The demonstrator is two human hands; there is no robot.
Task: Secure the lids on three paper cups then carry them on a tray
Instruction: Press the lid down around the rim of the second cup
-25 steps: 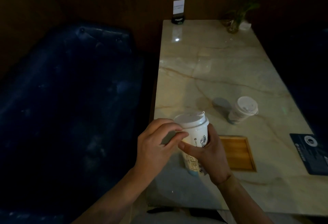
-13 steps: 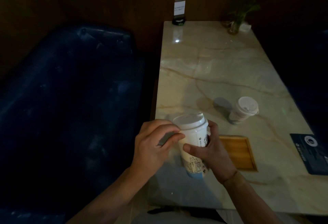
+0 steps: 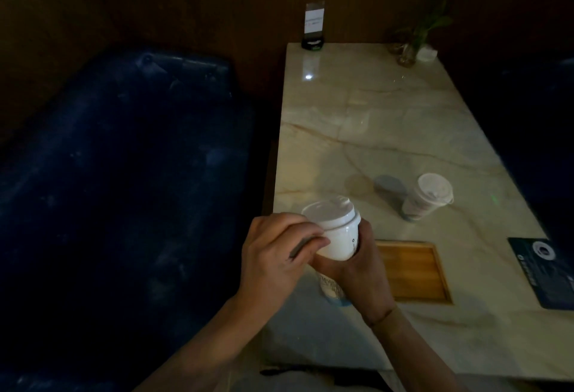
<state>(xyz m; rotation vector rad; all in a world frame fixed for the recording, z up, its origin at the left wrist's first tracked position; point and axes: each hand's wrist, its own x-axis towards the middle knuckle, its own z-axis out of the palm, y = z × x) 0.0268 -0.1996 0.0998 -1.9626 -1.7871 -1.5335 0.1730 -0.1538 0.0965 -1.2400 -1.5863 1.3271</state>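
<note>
Compared with a second ago, we have turned the paper cup (image 3: 337,238) in our grip: its printed logo, formerly facing the camera, is now largely hidden, and the cup leans further toward the left. The right hand (image 3: 360,270) is wrapped closed around the cup body; the left hand (image 3: 276,255) is curled against the rim, thumb and fingertips pinching the edge of the lid (image 3: 329,213). We judge that the lid is being pressed down section by section, and that this cup is not yet finished. The cup is held above the near edge of the worktop (image 3: 388,130).

A second cup (image 3: 425,197), lidded, stands well apart to the right. The wooden tray (image 3: 413,270) lies just beside the right hand, unobstructed. A third cup is not visible; the lighting is dim, so it may lie outside the view. A dark card (image 3: 543,270) rests at the right edge.
</note>
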